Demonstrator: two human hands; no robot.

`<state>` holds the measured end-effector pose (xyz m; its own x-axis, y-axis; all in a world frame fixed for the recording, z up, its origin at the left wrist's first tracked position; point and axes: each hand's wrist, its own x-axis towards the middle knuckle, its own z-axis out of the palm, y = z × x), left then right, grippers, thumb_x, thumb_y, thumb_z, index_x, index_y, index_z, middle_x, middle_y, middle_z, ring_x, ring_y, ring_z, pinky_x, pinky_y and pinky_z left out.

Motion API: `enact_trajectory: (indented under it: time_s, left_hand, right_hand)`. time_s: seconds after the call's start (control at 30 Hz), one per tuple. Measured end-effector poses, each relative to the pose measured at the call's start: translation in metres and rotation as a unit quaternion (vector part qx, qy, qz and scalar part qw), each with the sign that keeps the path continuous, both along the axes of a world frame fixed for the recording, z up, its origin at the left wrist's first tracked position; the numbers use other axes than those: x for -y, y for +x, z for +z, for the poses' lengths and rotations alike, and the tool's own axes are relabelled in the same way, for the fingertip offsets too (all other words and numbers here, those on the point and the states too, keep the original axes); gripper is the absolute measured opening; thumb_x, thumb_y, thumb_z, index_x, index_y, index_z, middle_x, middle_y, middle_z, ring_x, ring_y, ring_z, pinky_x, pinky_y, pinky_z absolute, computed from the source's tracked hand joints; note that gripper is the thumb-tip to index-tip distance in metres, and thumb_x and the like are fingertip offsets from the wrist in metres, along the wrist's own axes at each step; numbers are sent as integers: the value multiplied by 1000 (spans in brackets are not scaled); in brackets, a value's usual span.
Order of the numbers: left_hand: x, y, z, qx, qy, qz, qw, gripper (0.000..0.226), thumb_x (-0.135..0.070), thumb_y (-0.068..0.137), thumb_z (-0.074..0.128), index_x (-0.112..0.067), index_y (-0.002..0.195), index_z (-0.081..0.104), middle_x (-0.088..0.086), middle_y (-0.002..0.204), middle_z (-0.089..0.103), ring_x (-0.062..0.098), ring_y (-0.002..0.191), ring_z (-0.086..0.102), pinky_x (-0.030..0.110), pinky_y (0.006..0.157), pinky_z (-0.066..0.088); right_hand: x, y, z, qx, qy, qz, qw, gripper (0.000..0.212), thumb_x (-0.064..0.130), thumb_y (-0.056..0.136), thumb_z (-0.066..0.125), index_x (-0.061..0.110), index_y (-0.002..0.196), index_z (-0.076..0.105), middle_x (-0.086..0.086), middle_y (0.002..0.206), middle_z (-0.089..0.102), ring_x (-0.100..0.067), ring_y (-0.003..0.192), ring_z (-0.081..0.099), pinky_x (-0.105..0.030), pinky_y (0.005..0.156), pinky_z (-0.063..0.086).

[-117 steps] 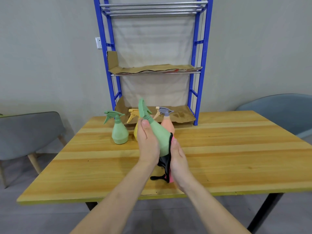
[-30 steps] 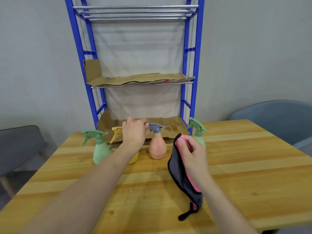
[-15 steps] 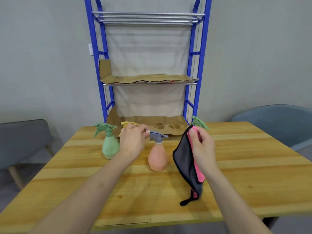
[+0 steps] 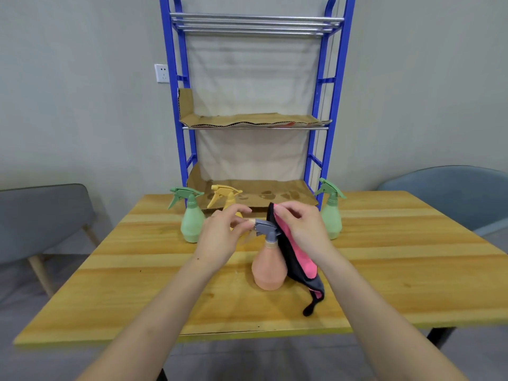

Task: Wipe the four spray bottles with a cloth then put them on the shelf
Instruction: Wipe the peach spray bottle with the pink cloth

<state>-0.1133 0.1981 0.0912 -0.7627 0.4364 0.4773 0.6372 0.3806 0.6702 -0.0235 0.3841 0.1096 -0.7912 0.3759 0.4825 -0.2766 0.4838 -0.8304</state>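
From the head camera: the left hand (image 4: 220, 240) has its fingers pinched narrow on the nozzle end of the grey trigger head of the pink spray bottle (image 4: 269, 268), thumb and forefinger closed on the tip. The right hand (image 4: 302, 229) grips the cloth (image 4: 295, 259), dark on one face and pink on the other, fingers curled over its top edge, and presses it against the bottle's trigger head and neck on the right side. The cloth hangs down past the bottle's shoulder, its tail dangling just above the table (image 4: 412, 270).

The pink bottle stands upright at the middle of the table. Behind the left hand a yellow spray bottle (image 4: 226, 198) is mostly hidden by the fingers; just to its left stands a green spray bottle (image 4: 191, 218). A second green spray bottle (image 4: 331, 213) stands to the right, beside the foot of the blue shelf (image 4: 320, 111).

The shelf rises at the table's far edge against a grey wall, with cardboard (image 4: 247, 121) lining its middle and bottom tiers. Grey chairs (image 4: 41, 215) flank the wooden table, and a wall socket (image 4: 162, 73) sits left of the frame.
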Motion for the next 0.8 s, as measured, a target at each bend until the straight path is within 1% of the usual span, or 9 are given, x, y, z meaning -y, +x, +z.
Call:
enact_trajectory:
  time_s: [0.07, 0.2, 0.3, 0.43, 0.5, 0.53, 0.6, 0.7, 0.8]
  left_hand:
    - [0, 1, -4, 14, 19, 2, 1000, 4, -43, 96, 67, -46, 94, 64, -22, 82, 74, 17, 97, 63, 41, 85, 49]
    - [-1, 3, -8, 17, 52, 5, 998, 12, -40, 95, 69, -47, 87, 65, -20, 85, 72, 18, 95, 64, 46, 84, 52]
    - [-4, 6, -9, 23, 65, 12, 998, 15, -36, 94, 71, -46, 85, 64, -16, 86, 72, 16, 94, 65, 46, 86, 53]
    - [-4, 7, -11, 7, 40, 25, 999, 4, -42, 95, 66, -43, 92, 64, -19, 87, 71, 15, 95, 64, 47, 84, 54]
    - [-4, 8, -10, 0, 21, 38, 999, 6, -41, 97, 65, -43, 91, 63, -20, 86, 69, 15, 94, 63, 48, 83, 54]
    - [-5, 10, -9, -2, 12, 46, 999, 8, -41, 97, 65, -43, 90, 63, -20, 85, 68, 15, 94, 62, 48, 83, 54]
    - [-4, 11, -8, -7, 6, 56, 998, 10, -40, 98, 64, -44, 89, 62, -21, 85, 67, 16, 93, 62, 49, 83, 54]
    - [-5, 10, -8, 3, 12, 46, 999, 11, -40, 98, 64, -45, 88, 61, -20, 87, 69, 14, 93, 62, 48, 85, 54]
    - [-7, 12, -8, 14, 23, 42, 999, 12, -37, 97, 65, -43, 88, 61, -18, 87, 70, 14, 93, 64, 48, 86, 53]
  right_hand:
    - [8, 2, 1, 21, -11, 24, 999, 17, 22, 99, 68, 24, 87, 81, 13, 89, 78, -6, 88, 70, -14, 77, 50]
    - [20, 1, 10, 45, -15, 46, 998, 16, 20, 97, 71, 23, 86, 82, 10, 83, 79, 2, 78, 69, -10, 69, 50]
    - [20, -6, 10, 90, 2, 48, 995, 14, 25, 95, 74, 23, 85, 82, 9, 79, 78, 2, 74, 68, -12, 67, 49]
    - [13, -10, 7, 112, 47, 46, 992, 18, 29, 98, 72, 19, 88, 82, 12, 77, 76, 8, 68, 64, -6, 64, 43]
    - [6, -10, 5, 123, 54, 45, 990, 20, 30, 98, 70, 24, 82, 79, 16, 72, 73, 7, 67, 62, -8, 66, 44]
    - [0, -10, 2, 129, 54, 45, 989, 23, 30, 99, 70, 26, 77, 76, 18, 69, 71, 6, 66, 60, -12, 68, 45]
    - [-11, -7, -6, 139, 43, 48, 988, 30, 26, 101, 67, 21, 71, 67, 16, 64, 63, 0, 63, 54, -20, 69, 44]
    - [-22, 1, -16, 145, 15, 66, 987, 33, 24, 103, 64, 15, 72, 58, 10, 64, 53, -2, 60, 45, -19, 62, 37]
    - [-22, 4, -10, 127, 32, 75, 989, 30, 21, 102, 66, 16, 72, 62, 10, 65, 58, -3, 62, 48, -18, 64, 39]
